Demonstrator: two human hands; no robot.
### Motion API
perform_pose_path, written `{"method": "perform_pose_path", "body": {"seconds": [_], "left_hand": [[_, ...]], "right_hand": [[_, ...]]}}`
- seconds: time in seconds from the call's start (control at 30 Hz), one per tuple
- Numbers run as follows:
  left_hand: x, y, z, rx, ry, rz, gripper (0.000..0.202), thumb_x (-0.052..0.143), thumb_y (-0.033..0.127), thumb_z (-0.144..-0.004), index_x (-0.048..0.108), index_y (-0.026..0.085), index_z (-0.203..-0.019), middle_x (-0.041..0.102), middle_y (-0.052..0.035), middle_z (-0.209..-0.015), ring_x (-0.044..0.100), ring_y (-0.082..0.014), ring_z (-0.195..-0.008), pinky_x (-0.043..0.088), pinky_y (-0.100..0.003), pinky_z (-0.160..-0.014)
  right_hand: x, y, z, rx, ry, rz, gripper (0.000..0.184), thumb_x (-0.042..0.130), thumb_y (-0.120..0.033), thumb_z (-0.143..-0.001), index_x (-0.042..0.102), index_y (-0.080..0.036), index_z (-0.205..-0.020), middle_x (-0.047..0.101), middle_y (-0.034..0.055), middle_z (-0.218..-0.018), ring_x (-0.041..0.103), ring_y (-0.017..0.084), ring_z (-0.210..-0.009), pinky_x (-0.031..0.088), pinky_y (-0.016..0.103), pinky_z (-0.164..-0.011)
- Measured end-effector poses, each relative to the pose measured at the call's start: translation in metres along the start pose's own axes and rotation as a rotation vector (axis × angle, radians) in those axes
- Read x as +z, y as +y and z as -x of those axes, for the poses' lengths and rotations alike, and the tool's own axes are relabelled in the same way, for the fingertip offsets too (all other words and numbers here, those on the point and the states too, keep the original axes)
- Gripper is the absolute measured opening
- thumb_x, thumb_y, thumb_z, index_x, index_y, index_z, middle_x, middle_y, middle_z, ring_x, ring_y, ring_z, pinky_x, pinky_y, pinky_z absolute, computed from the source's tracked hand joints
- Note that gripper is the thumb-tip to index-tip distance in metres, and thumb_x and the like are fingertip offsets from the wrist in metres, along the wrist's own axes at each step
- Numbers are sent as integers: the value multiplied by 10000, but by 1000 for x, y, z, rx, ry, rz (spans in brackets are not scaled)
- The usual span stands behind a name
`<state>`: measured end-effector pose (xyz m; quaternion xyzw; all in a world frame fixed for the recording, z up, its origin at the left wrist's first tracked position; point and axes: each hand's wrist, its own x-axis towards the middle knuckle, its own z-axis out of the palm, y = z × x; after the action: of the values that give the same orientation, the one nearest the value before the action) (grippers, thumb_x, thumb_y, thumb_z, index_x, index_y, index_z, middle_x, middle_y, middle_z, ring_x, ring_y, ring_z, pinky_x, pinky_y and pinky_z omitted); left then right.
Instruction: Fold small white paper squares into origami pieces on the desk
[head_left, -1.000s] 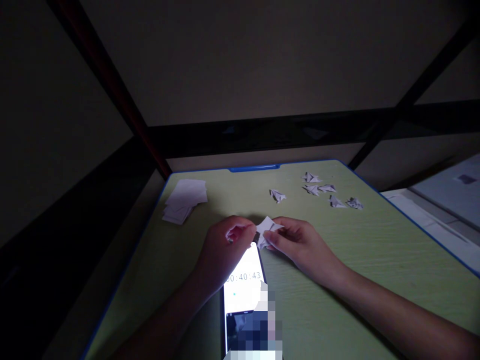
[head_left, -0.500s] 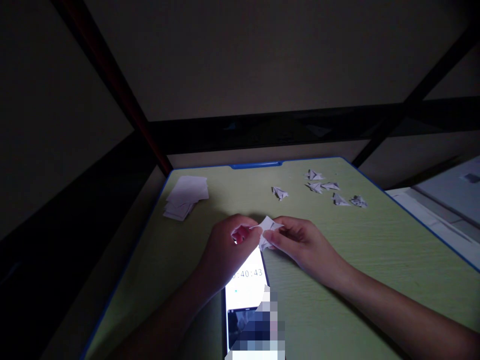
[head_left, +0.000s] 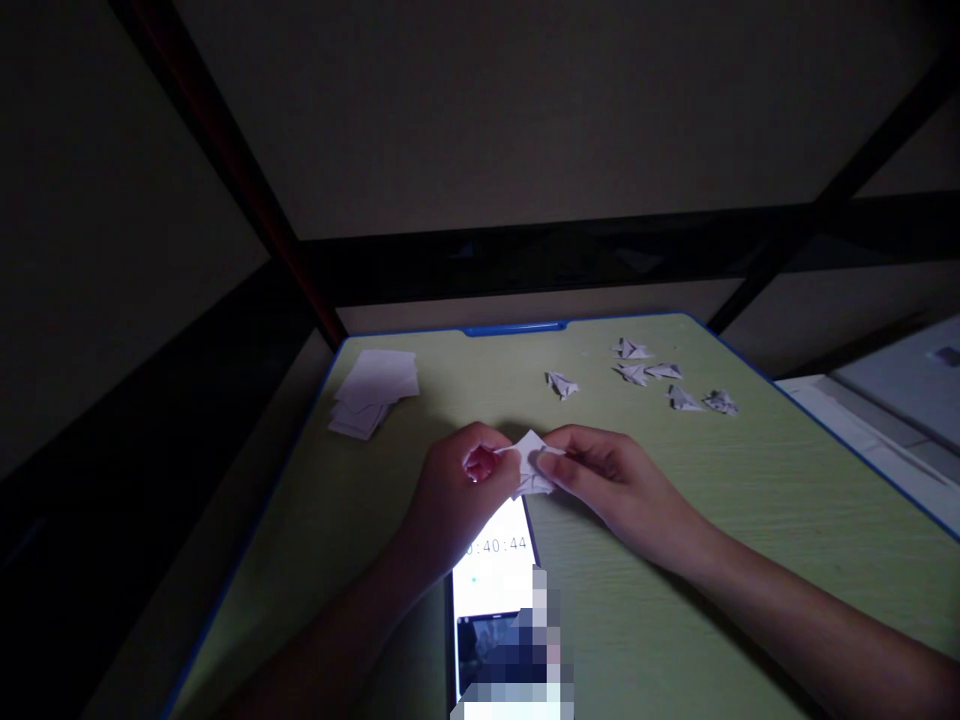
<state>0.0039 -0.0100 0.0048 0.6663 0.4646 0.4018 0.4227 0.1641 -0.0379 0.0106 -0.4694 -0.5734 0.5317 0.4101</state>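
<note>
A small piece of folded white paper (head_left: pixel 531 452) is pinched between my two hands above the table's middle. My left hand (head_left: pixel 466 485) grips its left side, thumb against the index finger. On its right side, my right hand (head_left: pixel 600 470) presses with the thumb on top. The paper's upper corner points away from me, and creases show along its lower part. Beneath the hands lies a phone (head_left: pixel 495 585) with a bright screen showing a running timer; my left hand hides part of it.
The greenish table (head_left: pixel 750 540) has a blue edge and a blue handle (head_left: pixel 516 328) at the back. A stack of white paper sheets (head_left: pixel 379 378) lies at the back left. Several folded paper figures (head_left: pixel 631 374) are at the back right, one (head_left: pixel 562 385) nearer the middle.
My right thumb has shifted slightly left and up over the paper. The paper's lower part now looks flatter and wider. The timer has gone from 43 to 44.
</note>
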Motion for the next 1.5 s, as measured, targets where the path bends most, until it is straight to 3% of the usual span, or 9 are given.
{"method": "perform_pose_path", "body": {"seconds": [0.33, 0.47, 0.7, 1.0, 1.37, 1.5], "left_hand": [[2, 3, 3, -62, -70, 123, 136, 598, 242, -708, 587, 132, -789, 638, -27, -694, 594, -130, -631, 477, -230, -551], [1, 4, 4, -71, -156, 59, 130, 592, 263, -743, 608, 134, -730, 640, -31, -655, 598, -138, -620, 474, -230, -535], [0, 8, 5, 8, -165, -58, 143, 563, 203, -750, 568, 140, -621, 544, 18, -542, 490, -92, -518, 367, -189, -450], [0, 10, 8, 42, -226, -78, 200, 550, 215, -745, 491, 152, -565, 434, 52, -502, 391, -70, -473, 287, -186, -423], [2, 6, 9, 125, -128, -173, 156, 571, 221, -749, 567, 144, -614, 517, 33, -516, 437, -76, -480, 330, -191, -439], [1, 4, 5, 158, -52, -173, 106, 579, 193, -732, 580, 144, -638, 545, 29, -535, 470, -75, -491, 357, -184, -446]], "right_hand": [[-2, 0, 0, -30, 142, 32, 200, 581, -345, -780, 584, -163, -696, 523, -18, -590, 448, 96, -525, 320, 240, -480], [-2, -1, 2, -50, 160, 54, 181, 585, -328, -777, 586, -172, -687, 542, -13, -592, 458, 95, -519, 332, 238, -469], [1, -2, 2, -63, 125, 62, 139, 607, -298, -762, 586, -169, -713, 575, 2, -648, 520, 111, -592, 399, 247, -537], [-3, 0, 5, -52, 114, 27, 158, 610, -291, -765, 583, -189, -647, 566, -13, -591, 497, 102, -530, 362, 242, -477], [-1, -2, 4, -63, 104, 77, 188, 619, -349, -752, 563, -195, -658, 537, -15, -594, 506, 111, -547, 383, 245, -487], [-5, 3, 1, -95, 63, 111, 133, 584, -326, -788, 552, -199, -809, 580, 15, -729, 561, 145, -674, 451, 268, -584]]}}
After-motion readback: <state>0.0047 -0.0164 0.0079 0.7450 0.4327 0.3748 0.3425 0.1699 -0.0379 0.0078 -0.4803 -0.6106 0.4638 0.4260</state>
